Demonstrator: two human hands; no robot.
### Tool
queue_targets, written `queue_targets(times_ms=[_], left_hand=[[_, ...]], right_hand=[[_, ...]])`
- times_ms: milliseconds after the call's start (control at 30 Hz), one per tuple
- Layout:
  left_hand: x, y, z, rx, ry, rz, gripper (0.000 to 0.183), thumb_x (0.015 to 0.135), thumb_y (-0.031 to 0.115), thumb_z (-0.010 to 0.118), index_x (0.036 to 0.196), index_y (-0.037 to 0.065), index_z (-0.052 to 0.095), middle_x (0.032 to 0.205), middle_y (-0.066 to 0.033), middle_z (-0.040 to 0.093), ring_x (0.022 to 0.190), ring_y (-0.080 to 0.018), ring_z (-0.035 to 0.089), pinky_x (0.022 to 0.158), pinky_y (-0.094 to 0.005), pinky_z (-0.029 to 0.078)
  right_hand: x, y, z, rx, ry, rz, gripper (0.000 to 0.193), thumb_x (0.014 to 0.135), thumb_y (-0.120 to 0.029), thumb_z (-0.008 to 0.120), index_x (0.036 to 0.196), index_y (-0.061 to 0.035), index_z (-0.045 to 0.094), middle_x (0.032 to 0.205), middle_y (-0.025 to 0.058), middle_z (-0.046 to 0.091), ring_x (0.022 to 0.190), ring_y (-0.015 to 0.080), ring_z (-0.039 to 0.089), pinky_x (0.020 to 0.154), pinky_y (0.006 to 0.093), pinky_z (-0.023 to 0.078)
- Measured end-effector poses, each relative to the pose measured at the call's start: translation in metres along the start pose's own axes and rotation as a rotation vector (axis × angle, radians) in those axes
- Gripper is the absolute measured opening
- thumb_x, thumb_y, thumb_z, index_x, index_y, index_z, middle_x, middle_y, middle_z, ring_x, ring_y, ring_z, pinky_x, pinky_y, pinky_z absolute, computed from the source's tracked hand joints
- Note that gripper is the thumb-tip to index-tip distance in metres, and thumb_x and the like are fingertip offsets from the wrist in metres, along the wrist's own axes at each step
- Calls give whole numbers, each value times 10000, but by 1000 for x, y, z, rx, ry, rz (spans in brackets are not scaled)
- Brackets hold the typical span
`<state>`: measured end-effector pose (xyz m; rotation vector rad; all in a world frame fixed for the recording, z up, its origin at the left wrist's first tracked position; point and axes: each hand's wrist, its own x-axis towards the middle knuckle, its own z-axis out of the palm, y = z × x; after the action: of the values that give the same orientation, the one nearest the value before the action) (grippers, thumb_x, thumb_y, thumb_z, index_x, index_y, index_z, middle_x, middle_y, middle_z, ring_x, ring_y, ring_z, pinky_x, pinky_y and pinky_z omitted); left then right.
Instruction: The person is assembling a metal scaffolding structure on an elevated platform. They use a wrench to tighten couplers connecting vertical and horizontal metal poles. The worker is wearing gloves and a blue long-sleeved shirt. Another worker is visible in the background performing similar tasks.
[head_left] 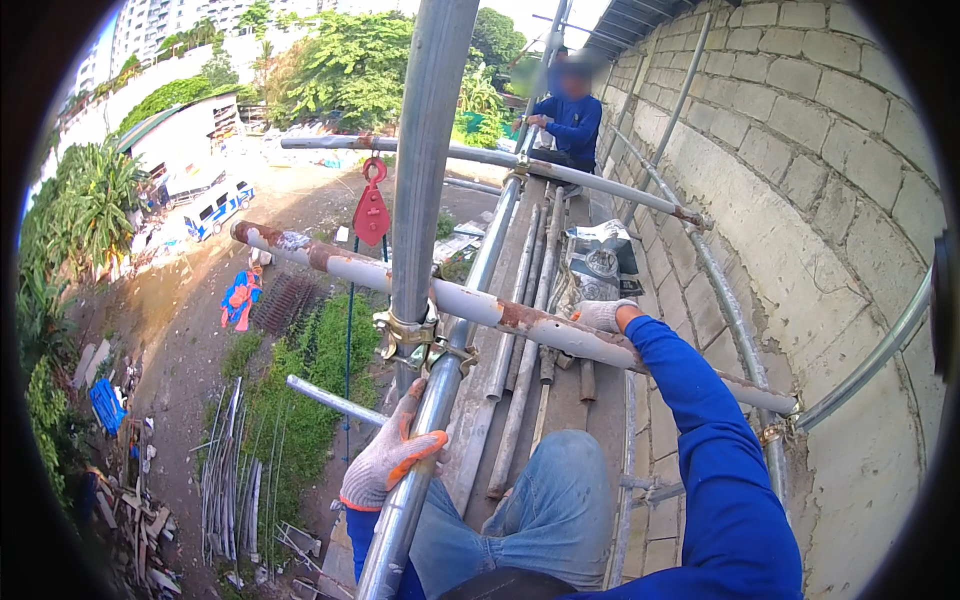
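My left hand (392, 455), in a white glove with orange patches, closes on a sloping steel scaffold pipe (425, 440) left of my knees. One finger stretches up along the pipe. Just above this hand, metal couplers (408, 332) join that pipe to an upright pole (428, 150). A whitish, rust-patched cross pipe (480, 305) runs past the joint toward the wall. My right hand (602, 315), also gloved, grips over the far side of this cross pipe; its fingertips are partly hidden. My bent knee in jeans (565, 475) is below the pipe.
Several loose pipes (548, 270) and a grey-black sack (600, 260) lie on the planks ahead. A person in blue (575, 120) sits farther along. A red pulley block (371, 210) hangs outside. Right stands a block wall (820, 200); far below lies the ground (180, 400).
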<state>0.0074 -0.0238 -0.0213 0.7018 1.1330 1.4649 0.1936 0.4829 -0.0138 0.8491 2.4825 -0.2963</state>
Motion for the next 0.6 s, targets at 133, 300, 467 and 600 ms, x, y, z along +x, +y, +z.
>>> queue_targets(times_ms=[133,300,467,600], left_hand=[[-1,1,2,-46,0,25,1123,900,227,805,1712,198,31,1019,-186,641,849,-243,712,677,-379,613],[-3,5,6,-34,7,0,1129,884,233,824,1711,178,57,1300,-179,543,859,-236,688,679,-394,604],[-7,12,12,-42,11,-7,1127,891,241,799,1709,196,25,1227,-196,572,840,-246,697,654,-379,604],[-7,16,15,-35,14,-41,1131,875,252,807,1707,226,42,1239,-203,553,832,-250,703,654,-389,608]], right_hand=[[-11,-12,-4,111,28,40,490,926,-434,648,1221,-60,767,1137,131,782,983,257,720,879,438,533],[-20,-25,-7,104,41,55,414,921,-362,647,1193,-77,777,1094,116,782,927,257,723,828,435,547],[-17,-32,-4,158,60,-22,365,933,-328,638,1166,-82,773,1024,93,782,843,241,711,746,432,533],[-13,-37,-4,131,59,-107,360,954,-324,634,1162,-67,776,1013,110,791,864,245,720,779,441,536]])
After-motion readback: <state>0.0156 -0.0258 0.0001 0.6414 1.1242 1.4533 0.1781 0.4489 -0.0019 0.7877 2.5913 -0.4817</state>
